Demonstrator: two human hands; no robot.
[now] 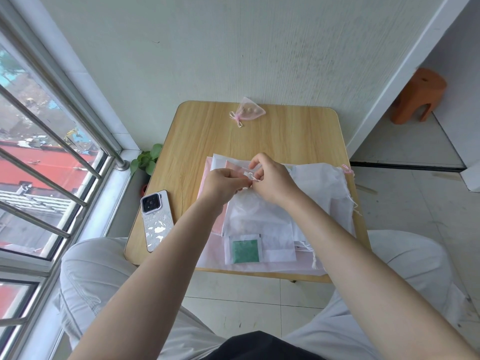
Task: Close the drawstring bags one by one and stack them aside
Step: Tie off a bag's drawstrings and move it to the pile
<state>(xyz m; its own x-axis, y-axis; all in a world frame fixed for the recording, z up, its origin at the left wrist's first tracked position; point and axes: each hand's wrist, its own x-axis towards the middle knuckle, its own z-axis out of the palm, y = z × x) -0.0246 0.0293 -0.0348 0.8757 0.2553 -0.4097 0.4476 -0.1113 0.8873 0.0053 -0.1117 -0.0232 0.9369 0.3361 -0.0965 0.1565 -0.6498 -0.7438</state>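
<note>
Drawstring [251, 177] pinched by two hands; one closed pink bag [250, 112] apart.

Phone [156, 220] left of bag pile [262, 222], tied pouch [250, 112] behind, on table [298, 131].

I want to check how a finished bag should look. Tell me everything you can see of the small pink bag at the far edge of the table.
The small pink bag is sheer mesh-like fabric, cinched shut at its neck, with a pale cord tied in looped ends. A few round, light objects show through it. It lies on its side on the wooden table near the wall, apart from the pile, touched by neither hand.
</note>
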